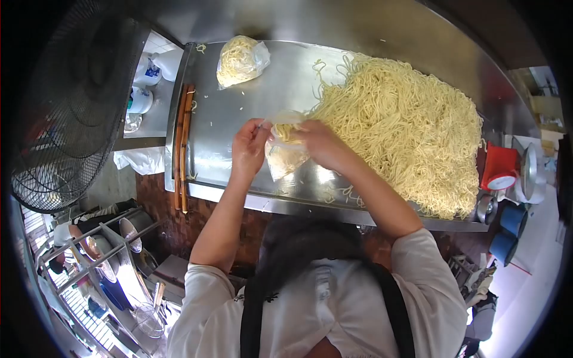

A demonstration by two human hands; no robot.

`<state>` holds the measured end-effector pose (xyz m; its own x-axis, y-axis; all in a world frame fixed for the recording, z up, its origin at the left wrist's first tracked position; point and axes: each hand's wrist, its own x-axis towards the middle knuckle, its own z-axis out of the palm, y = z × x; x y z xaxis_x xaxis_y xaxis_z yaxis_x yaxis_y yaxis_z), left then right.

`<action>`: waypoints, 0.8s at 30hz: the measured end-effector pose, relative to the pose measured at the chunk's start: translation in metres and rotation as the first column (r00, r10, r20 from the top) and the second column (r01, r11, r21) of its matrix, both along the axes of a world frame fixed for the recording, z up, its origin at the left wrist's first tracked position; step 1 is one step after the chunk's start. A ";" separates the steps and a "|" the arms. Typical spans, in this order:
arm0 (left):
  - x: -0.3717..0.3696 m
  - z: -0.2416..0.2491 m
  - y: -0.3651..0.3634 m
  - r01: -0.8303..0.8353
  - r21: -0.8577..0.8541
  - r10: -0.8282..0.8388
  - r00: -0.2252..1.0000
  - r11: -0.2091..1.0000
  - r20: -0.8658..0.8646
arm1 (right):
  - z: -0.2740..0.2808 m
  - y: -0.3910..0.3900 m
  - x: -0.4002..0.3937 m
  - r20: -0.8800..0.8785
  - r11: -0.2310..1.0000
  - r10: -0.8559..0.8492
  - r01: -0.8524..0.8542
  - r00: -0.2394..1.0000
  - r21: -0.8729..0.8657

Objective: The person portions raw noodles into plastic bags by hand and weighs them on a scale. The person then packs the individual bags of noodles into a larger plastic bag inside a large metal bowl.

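left fingers (261, 135): pinched on bag (286, 161) rim | right fingers (309, 135): at bag mouth, grip unclear | noodle heap (412, 131): rightward, right fingers nearer

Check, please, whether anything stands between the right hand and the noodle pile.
Nothing visible does: the noodle pile lies close beside the right hand, which is at the mouth of the open plastic bag.

Commercial-looking kitchen, noodle prep area.
Steel counter (206, 134) with big loose heap of noodles (412, 131), filled bag (239, 62) near far edge; left side: pans (131, 234) at metal rack (110, 256), large caged fan (65, 113), plastic jugs (169, 64).
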<state>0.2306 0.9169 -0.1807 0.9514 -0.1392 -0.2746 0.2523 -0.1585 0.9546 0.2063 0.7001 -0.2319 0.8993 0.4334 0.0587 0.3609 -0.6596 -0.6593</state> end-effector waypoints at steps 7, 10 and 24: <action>0.000 -0.069 -0.049 0.181 0.659 -0.516 0.779 0.730 0.357 | 0.038 -0.014 0.010 -0.646 0.959 -0.072 0.231 0.760 0.164; 0.033 -0.110 -0.043 0.382 0.808 -0.735 0.672 0.448 0.090 | 0.017 -0.029 -0.007 -0.296 0.970 -0.217 0.239 0.930 0.040; -0.008 0.003 -0.013 0.236 0.647 -0.512 0.813 0.725 0.277 | -0.036 -0.003 0.050 -0.028 0.942 -0.310 0.311 0.950 0.127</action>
